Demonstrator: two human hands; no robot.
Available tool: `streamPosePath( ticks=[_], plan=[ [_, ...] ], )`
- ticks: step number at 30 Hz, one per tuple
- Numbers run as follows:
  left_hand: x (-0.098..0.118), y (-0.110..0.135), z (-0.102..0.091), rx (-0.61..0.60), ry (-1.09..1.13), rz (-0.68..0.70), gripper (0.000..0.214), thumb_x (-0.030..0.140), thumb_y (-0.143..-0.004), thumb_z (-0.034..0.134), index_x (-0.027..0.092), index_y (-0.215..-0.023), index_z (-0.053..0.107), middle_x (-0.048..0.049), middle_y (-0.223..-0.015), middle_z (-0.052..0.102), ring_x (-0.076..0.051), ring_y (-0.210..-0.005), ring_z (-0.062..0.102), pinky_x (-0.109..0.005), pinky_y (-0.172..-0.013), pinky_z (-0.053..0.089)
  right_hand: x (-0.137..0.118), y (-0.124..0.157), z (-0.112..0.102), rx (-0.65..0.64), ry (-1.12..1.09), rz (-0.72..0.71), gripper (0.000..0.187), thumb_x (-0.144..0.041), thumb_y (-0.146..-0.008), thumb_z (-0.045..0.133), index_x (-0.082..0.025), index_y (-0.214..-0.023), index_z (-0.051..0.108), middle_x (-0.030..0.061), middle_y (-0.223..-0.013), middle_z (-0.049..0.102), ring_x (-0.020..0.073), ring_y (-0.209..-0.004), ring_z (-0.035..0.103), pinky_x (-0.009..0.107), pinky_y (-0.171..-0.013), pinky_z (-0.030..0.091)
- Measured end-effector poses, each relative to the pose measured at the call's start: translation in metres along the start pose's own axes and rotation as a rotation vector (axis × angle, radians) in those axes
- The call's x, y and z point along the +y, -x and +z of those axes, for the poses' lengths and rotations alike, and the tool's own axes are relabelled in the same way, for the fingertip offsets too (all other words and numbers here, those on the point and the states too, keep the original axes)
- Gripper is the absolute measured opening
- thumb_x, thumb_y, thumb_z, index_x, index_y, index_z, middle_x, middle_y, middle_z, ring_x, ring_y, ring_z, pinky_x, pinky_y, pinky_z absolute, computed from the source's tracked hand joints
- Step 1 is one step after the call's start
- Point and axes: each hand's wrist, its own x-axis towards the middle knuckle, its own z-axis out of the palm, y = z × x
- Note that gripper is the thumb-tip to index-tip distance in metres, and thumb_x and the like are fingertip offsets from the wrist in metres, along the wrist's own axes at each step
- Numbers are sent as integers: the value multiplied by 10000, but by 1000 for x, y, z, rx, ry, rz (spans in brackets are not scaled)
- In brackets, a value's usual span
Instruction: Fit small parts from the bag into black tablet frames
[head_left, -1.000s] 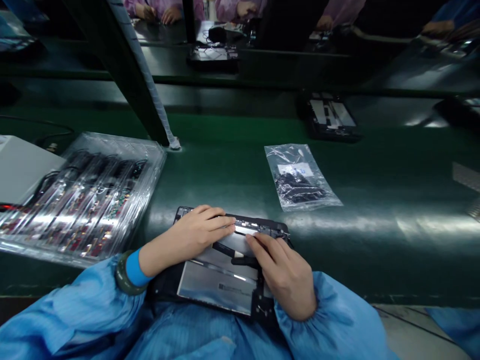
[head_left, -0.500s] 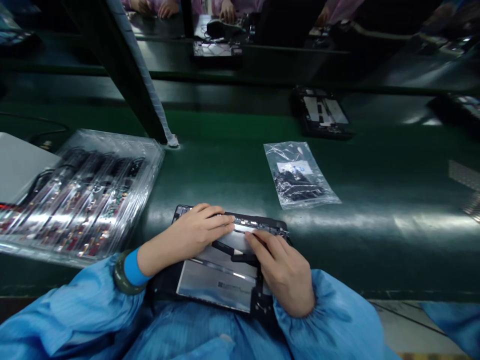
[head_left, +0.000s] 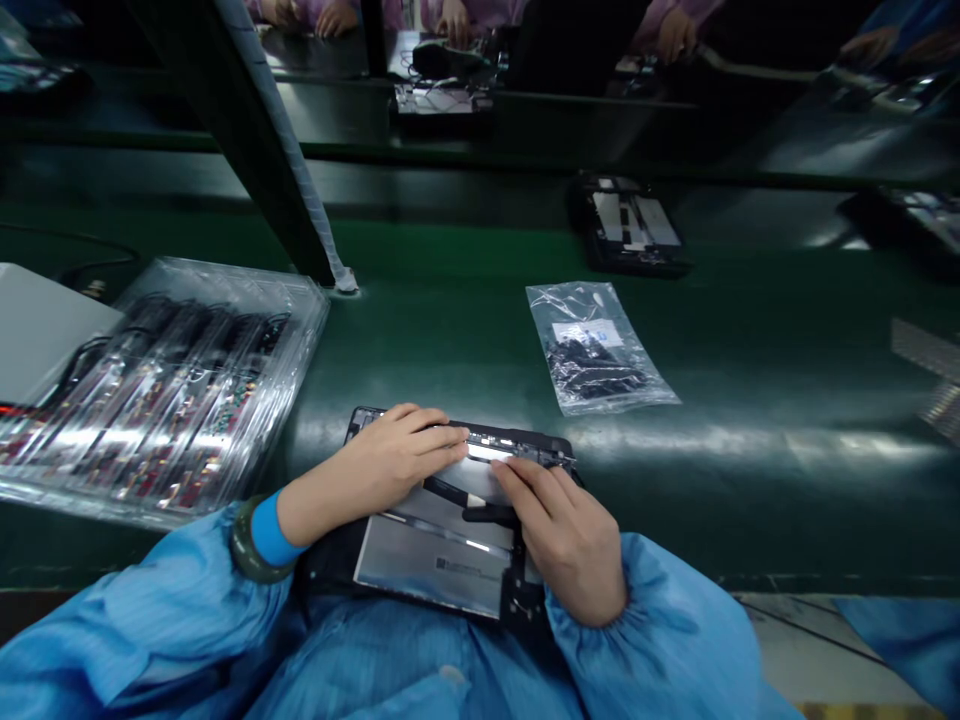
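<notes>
An opened black tablet body [head_left: 439,570] with a silver inner panel rests half on my lap, half on the green belt's front edge. My left hand [head_left: 390,465] lies over its top left part, fingers together and stretched flat towards the middle of the upper edge. My right hand [head_left: 566,535] rests on the right side, fingertips pressing near the same upper edge beside a black cable. Neither hand holds anything loose. Both arms wear blue sleeves, and a dark bracelet sits on the left wrist.
A clear plastic tray [head_left: 161,390] of circuit boards lies at the left, beside a grey box [head_left: 41,325]. A clear bag [head_left: 592,350] of small black parts lies ahead. Another opened tablet [head_left: 630,225] sits further back on the green belt [head_left: 750,330]. Other people's hands [head_left: 450,15] work at the far side.
My hands have stayed almost still on the tablet. The opened tablet at the back has drifted left along the belt.
</notes>
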Motion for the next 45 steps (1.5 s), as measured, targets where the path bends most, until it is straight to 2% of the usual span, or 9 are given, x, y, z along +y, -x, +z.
streamPosePath(
  ticks=[9, 14, 17, 25, 36, 45],
  plan=[
    [2, -2, -1, 8, -85, 24, 356, 55, -905, 391, 119, -1222, 539, -88, -1261, 569, -257, -1144, 473, -397, -892, 419, -4, -2, -5, 11, 14, -79, 318, -31, -936, 380, -48, -1141, 622, 117, -985, 629, 164, -787, 539, 292, -662, 435],
    [4, -2, -2, -16, -117, 25, 339, 76, -900, 406, 105, -1206, 548, -97, -1271, 559, -272, -1142, 476, -408, -896, 421, -6, -5, -12, -17, -35, -110, 283, -49, -935, 424, -15, -1147, 609, 136, -991, 621, 187, -826, 544, 308, -680, 433],
    [4, -2, -2, -24, -113, 28, 337, 96, -913, 397, 102, -1215, 546, -110, -1261, 563, -271, -1142, 477, -412, -896, 422, -1, -5, -13, -63, -1, -120, 289, -70, -947, 414, -32, -1151, 614, 128, -992, 623, 186, -813, 543, 313, -670, 424],
    [2, -3, -1, 21, -67, 47, 340, 56, -895, 434, 88, -1209, 559, -92, -1264, 576, -288, -1137, 478, -443, -906, 424, 13, -5, -8, -80, -5, -104, 305, -66, -942, 405, -53, -1147, 631, 127, -1049, 634, 199, -892, 577, 317, -700, 450],
    [3, -4, -5, -2, -64, 46, 338, 55, -901, 430, 82, -1209, 565, -100, -1265, 577, -298, -1131, 490, -458, -904, 430, 15, -3, -8, -64, -50, -74, 307, -96, -955, 401, -89, -1092, 676, 124, -1035, 646, 214, -907, 589, 319, -693, 454],
    [2, -4, -4, 12, -74, 60, 338, 55, -892, 458, 73, -1216, 555, -131, -1242, 581, -301, -1136, 510, -455, -894, 434, 13, -4, -7, -63, 13, -93, 271, -99, -933, 459, -88, -1085, 683, 134, -1056, 644, 206, -854, 597, 314, -660, 454]
  ],
)
